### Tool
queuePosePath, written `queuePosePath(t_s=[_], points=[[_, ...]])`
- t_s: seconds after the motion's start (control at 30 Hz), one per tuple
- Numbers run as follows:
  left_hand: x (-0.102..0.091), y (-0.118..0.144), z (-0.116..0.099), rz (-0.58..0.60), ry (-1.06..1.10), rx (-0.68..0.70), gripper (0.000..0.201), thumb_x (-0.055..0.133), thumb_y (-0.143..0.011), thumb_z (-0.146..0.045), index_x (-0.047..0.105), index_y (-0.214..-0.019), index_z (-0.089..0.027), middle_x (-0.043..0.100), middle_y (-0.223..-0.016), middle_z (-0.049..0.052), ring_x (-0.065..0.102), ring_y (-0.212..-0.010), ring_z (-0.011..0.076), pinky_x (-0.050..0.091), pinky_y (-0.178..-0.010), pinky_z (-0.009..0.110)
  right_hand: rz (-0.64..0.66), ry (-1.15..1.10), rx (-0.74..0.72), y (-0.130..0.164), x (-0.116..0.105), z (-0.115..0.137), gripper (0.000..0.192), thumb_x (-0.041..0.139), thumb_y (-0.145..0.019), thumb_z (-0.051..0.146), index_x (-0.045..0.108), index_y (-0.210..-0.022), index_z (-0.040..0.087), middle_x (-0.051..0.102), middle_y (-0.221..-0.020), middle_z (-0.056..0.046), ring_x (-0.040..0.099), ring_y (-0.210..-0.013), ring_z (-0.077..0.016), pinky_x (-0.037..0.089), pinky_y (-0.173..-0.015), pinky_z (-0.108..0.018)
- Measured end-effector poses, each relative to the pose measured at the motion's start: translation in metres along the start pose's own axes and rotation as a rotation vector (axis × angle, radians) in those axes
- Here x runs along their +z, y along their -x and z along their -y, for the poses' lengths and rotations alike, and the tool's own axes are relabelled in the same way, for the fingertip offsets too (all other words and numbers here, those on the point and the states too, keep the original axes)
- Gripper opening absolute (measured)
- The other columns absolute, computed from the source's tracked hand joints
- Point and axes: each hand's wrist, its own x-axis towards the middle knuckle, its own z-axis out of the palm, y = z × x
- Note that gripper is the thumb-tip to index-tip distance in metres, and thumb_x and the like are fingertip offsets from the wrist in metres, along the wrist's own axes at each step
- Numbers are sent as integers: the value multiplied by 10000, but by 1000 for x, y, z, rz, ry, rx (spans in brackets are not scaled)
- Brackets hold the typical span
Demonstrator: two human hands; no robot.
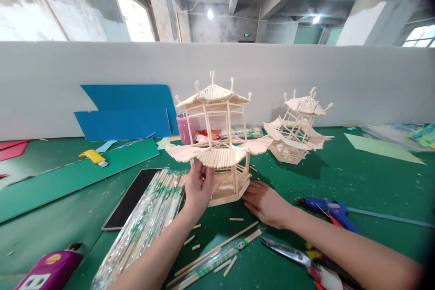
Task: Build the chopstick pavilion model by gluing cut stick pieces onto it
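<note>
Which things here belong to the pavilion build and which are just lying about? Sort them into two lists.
In use:
- wooden pavilion model, left hand under its lower roof, right hand at its base
- chopstick bundle
- cut stick pieces
- blue glue gun
- cutters

Lying about:
- second pavilion model
- blue card sheets
- yellow knife
- pink cup
- dark tablet

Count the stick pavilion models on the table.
2. One pavilion model stands at centre, the left hand at its lower roof and the right hand at its base. A second model sits behind it to the right.
</note>
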Motion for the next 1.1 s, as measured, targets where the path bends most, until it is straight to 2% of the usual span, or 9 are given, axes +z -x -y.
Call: queuePosePath(t_s=[0.1,0.2,0.3,0.4,0.5,0.63,0.87,1.1], points=[[2,-4,-3,40,2,7,151,522,-755,-313,471,-694,-185,389,-489,-67,356,-417,75,269,-414,193,-7,-26,-30,1,-7,9,200,468,-818,206,606,-962,229,654,-981,-22,563,-943,-164,349,-876,-332],[4,-10,-6,38,8,10,171,514,-767,-331,470,-689,-185,360,-488,-68,332,-421,75,259,-414,195,-74,-30,41,3,-16,9,209,415,-844,197,622,-820,188,660,-809,-47,586,-826,-179,381,-788,-336],[6,-15,-10,23,12,9,209,520,-762,-357,464,-656,-186,344,-479,-69,313,-416,76,250,-409,199,-153,-56,108,6,-27,7,203,396,-854,192,595,-886,173,637,-838,-65,583,-756,-165,412,-675,-281],[8,-19,-14,22,8,7,231,522,-759,-375,477,-640,-182,350,-469,-65,310,-410,77,245,-402,201,-220,-101,154,7,-37,6,187,395,-863,190,572,-921,185,621,-858,-52,578,-756,-147,418,-643,-241],[9,-24,-19,27,-7,1,242,527,-757,-380,493,-629,-177,363,-451,-66,307,-397,72,244,-394,199,-267,-137,197,4,-43,8,170,417,-871,247,574,-827,198,615,-738,-12,568,-670,-134,400,-595,-226],[12,-32,-21,33,-23,-14,233,536,-753,-379,524,-656,-168,368,-435,-70,311,-383,68,240,-383,194,-315,-167,242,-3,-49,11,271,405,-878,309,538,-671,194,544,-577,16,509,-539,-124,345,-509,-226],[13,-37,-22,60,-18,-29,240,523,-766,-376,510,-652,-165,333,-430,-78,284,-380,62,220,-377,192,-353,-248,252,-9,-52,15,170,430,-864,232,597,-869,202,646,-713,12,586,-652,-116,407,-615,-204],[15,-44,-19,77,3,-28,245,521,-770,-373,514,-647,-161,339,-443,-73,291,-399,63,219,-390,196,-368,-245,325,-3,-58,15,247,388,-847,196,594,-980,173,643,-702,-12,577,-600,-132,407,-555,-217]])
